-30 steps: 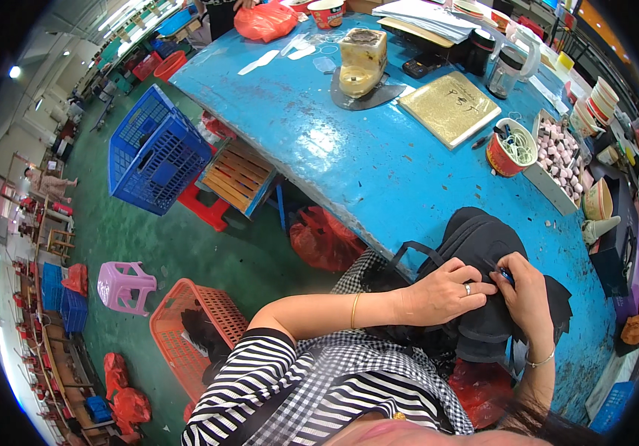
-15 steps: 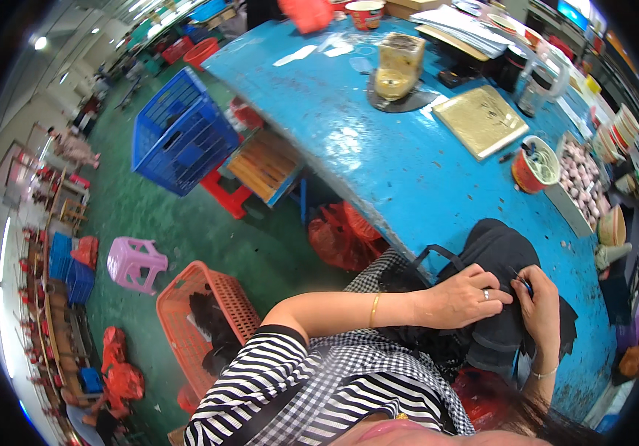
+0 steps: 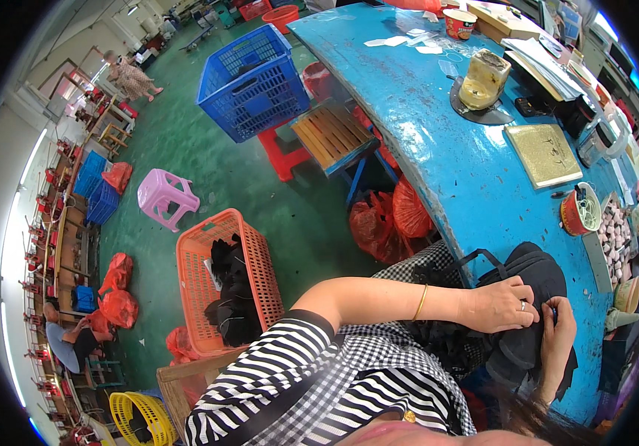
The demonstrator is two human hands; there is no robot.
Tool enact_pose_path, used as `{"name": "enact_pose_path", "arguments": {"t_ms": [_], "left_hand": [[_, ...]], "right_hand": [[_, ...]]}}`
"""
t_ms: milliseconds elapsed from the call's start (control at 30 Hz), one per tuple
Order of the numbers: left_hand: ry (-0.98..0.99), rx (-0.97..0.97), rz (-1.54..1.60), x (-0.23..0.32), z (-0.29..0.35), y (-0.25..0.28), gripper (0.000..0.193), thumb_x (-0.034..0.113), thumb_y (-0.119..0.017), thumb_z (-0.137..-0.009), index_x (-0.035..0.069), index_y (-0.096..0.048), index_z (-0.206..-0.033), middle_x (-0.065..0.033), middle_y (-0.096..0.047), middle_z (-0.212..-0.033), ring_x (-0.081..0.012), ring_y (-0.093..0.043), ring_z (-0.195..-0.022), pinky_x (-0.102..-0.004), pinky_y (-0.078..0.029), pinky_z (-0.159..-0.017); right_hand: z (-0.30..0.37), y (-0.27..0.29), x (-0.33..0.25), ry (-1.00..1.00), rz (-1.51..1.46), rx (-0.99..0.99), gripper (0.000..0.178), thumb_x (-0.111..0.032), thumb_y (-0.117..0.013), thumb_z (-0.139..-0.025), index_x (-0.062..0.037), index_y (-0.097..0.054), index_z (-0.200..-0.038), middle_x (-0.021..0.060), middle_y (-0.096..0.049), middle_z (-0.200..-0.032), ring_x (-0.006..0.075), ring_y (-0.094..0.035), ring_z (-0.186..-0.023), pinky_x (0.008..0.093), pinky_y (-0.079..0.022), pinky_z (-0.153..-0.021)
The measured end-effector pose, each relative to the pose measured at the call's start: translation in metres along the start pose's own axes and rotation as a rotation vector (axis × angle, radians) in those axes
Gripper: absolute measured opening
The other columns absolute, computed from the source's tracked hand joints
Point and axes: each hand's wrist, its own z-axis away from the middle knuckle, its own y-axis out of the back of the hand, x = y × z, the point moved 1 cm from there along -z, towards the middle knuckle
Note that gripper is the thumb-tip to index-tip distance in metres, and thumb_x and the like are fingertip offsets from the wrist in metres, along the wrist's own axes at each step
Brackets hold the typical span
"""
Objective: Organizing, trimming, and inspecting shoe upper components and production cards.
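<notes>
Black fabric pieces (image 3: 535,275), layered into a rounded stack, lie at the near edge of the blue counter (image 3: 379,82), partly over the person's lap, with a black strap (image 3: 483,254) looping off the left side. The left hand (image 3: 502,305), wearing a ring, rests across the stack with its fingers drawn together against the cloth; whether they pinch a layer cannot be told, as the fingertips are hidden. Just beside it, the right hand (image 3: 560,331) has thumb and fingers closed around a small blue item (image 3: 555,316), mostly covered, at the right part of the stack.

Farther along the counter, a red paper bowl (image 3: 574,217) holds pale elastic cord, next to a box of small pale pink pieces (image 3: 617,234). Beyond the bowl lies a gold-covered book (image 3: 539,167), and past that a yellowed block-shaped container (image 3: 483,80) stands on a dark plate.

To the left on the green floor, an orange basket (image 3: 189,290) holds black cloth pieces (image 3: 234,297). Behind it stand a pink plastic stool (image 3: 162,195) and a blue crate (image 3: 256,108). Red plastic bags (image 3: 379,234) sit beneath the counter's edge. At the far left, another person (image 3: 63,338) sits low.
</notes>
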Motion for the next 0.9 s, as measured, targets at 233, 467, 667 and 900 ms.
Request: {"name": "enact_pose_path", "arguments": {"t_ms": [233,467,667,900], "left_hand": [[-0.004,-0.010,-0.005,0.002,-0.001,0.001,0.009,0.016,-0.061,-0.085,0.008,-0.061,-0.089,0.0026,-0.063,-0.109,-0.0208,-0.050,-0.101,-0.0369,-0.039,-0.090],[-0.007,-0.018,-0.027,0.003,0.003,-0.001,0.011,0.017,-0.062,-0.086,0.008,-0.062,-0.091,0.0026,-0.064,-0.110,-0.0205,-0.050,-0.102,-0.0368,-0.039,-0.090],[-0.016,-0.064,-0.055,0.002,-0.001,0.002,0.012,0.017,-0.060,-0.085,0.007,-0.061,-0.092,0.0020,-0.063,-0.112,-0.0204,-0.050,-0.102,-0.0369,-0.039,-0.088],[0.007,-0.232,-0.256,0.009,-0.005,0.001,0.018,0.010,-0.059,-0.077,0.004,-0.060,-0.094,-0.0038,-0.059,-0.118,-0.0214,-0.049,-0.103,-0.0366,-0.038,-0.083]], "right_hand": [[0.002,0.002,0.008,-0.006,0.062,-0.062,0.011,-0.003,-0.056,-0.090,0.0037,-0.047,-0.090,0.0184,-0.050,-0.080,0.0334,-0.048,-0.070,0.0357,-0.042,-0.066],[0.014,0.004,0.007,0.112,0.021,-0.018,0.010,-0.003,-0.054,-0.092,0.0035,-0.046,-0.091,0.0193,-0.049,-0.081,0.0354,-0.047,-0.071,0.0368,-0.042,-0.066],[0.004,-0.005,0.010,0.041,0.120,0.027,0.010,-0.006,-0.055,-0.092,0.0027,-0.050,-0.091,0.0190,-0.054,-0.081,0.0345,-0.052,-0.072,0.0373,-0.043,-0.066],[-0.003,-0.006,0.012,-0.074,0.100,-0.012,0.013,-0.011,-0.054,-0.095,0.0017,-0.051,-0.090,0.0178,-0.057,-0.081,0.0321,-0.055,-0.073,0.0373,-0.043,-0.067]]}}
